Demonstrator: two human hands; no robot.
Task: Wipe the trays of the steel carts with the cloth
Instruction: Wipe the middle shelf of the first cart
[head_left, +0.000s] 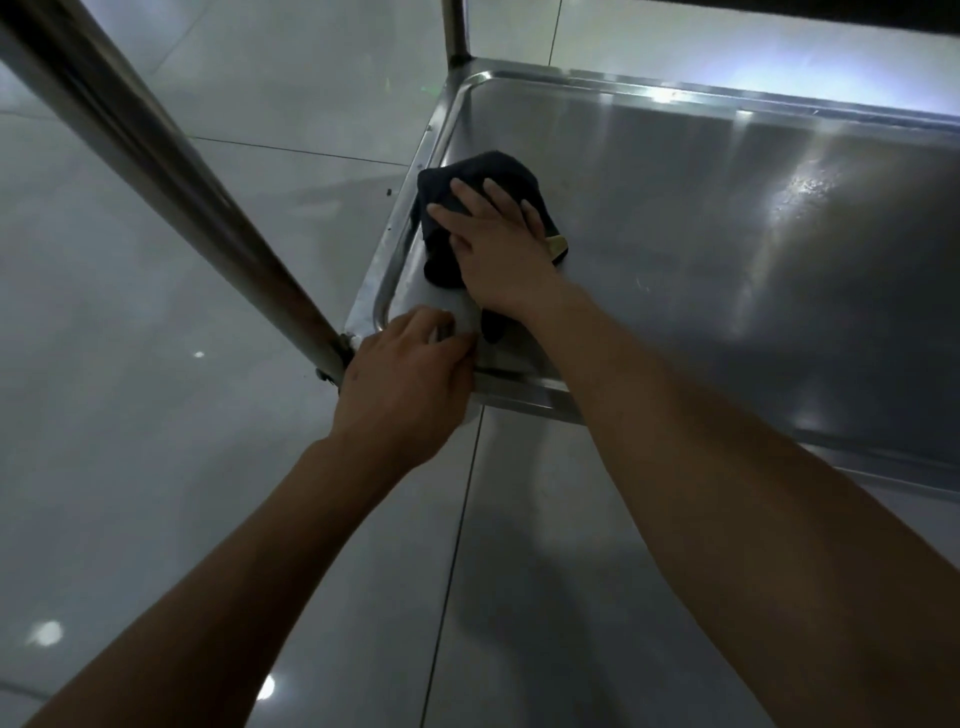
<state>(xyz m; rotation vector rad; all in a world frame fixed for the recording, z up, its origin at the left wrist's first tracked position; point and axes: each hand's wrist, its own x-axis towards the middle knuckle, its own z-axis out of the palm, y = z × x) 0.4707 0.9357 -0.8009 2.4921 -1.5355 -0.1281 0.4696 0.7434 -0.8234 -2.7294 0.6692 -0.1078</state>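
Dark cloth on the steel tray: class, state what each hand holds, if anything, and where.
The right hand presses flat on the dark cloth, not gripping it. The left hand holds the tray by its near corner rim.

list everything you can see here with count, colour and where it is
steel cart tray: one, silver grey, right and centre of view, low over the floor
cart posts: two, silver steel, one slanting across the upper left to the tray's near corner, one at the far corner at top
cloth: one, dark, bunched in the tray beside its left rim, a small tan patch at its right edge
floor: glossy pale grey tiles with dark joints, left and below the tray
right hand: one, pressed flat on the cloth
left hand: one, gripping the tray's near-left corner
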